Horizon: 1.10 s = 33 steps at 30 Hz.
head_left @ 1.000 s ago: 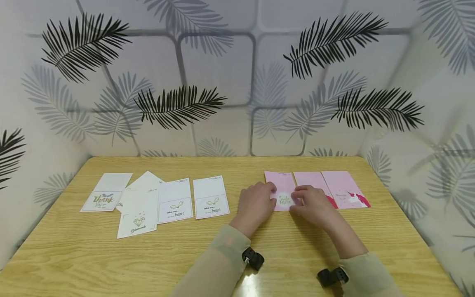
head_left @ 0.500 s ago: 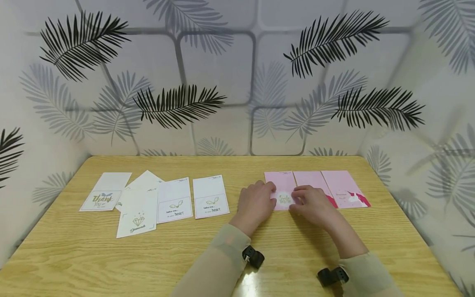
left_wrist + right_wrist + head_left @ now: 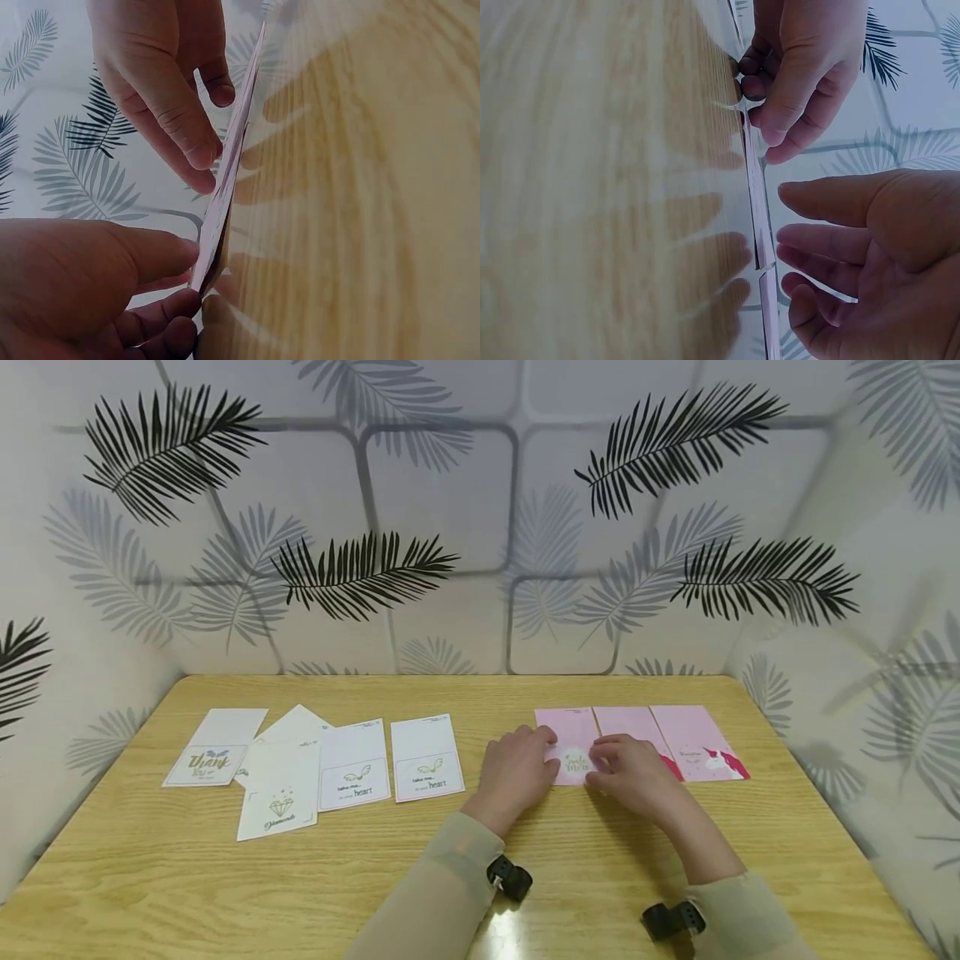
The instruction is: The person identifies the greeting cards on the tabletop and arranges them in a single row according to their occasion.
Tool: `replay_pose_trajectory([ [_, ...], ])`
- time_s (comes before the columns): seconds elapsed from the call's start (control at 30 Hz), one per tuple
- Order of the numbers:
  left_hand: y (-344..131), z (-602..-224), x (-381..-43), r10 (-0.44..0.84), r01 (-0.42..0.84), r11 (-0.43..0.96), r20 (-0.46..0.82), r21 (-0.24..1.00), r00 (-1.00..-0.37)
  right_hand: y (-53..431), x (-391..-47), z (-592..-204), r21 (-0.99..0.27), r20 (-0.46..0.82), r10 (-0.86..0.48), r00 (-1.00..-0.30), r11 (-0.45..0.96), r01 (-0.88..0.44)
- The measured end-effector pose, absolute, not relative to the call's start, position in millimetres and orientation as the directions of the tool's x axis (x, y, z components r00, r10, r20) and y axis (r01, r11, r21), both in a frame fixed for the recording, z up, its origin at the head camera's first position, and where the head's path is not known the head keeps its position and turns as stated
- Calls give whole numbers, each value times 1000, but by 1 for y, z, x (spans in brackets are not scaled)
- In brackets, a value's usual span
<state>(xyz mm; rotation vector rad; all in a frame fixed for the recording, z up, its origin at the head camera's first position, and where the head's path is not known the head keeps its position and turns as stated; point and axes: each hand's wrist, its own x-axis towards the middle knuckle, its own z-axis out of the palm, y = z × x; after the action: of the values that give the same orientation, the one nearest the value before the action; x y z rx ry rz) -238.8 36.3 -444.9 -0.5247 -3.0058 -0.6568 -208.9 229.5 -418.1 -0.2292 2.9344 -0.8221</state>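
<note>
A pink card (image 3: 566,727) with gold lettering lies flat between the two hands. My left hand (image 3: 519,770) rests at its left edge, thumb and fingertips right on that edge. In the left wrist view, the thumb (image 3: 169,255) lies over the card's end and the other fingers bend loosely beside it. My right hand (image 3: 632,777) is at the card's right side, fingers loosely bent. In the right wrist view, a gap shows between the right fingers (image 3: 821,244) and the card edge (image 3: 757,199). The fingers partly cover the card's sides.
Right of it, a pink card (image 3: 626,720) is partly behind the right hand, beside a unicorn card (image 3: 693,739). At left lie a thank-you card (image 3: 217,747), a diamond card (image 3: 281,785) overlapping another white card (image 3: 292,725), and two winged-heart cards (image 3: 354,764). The wooden table (image 3: 300,893) meets a leaf-patterned backdrop.
</note>
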Motion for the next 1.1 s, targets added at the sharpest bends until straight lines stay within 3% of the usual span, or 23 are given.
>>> replay_pose_trajectory([
  [0.17,28,-435,-234,286,315,817,135,483,-949,231,-204,-414,-575,-1,-110,-994,813,-89],
  [0.43,0,-421,-222,235,312,808,212,499,-948,221,-198,-404,-698,40,-130,-991,706,-121],
  [0.63,-22,-413,-215,210,300,833,236,465,-949,206,-193,-398,-791,-12,-132,-991,608,-72],
  [1.1,-96,-415,-197,125,243,863,278,442,-952,165,-190,-398,-876,-2,-219,-976,471,-104],
])
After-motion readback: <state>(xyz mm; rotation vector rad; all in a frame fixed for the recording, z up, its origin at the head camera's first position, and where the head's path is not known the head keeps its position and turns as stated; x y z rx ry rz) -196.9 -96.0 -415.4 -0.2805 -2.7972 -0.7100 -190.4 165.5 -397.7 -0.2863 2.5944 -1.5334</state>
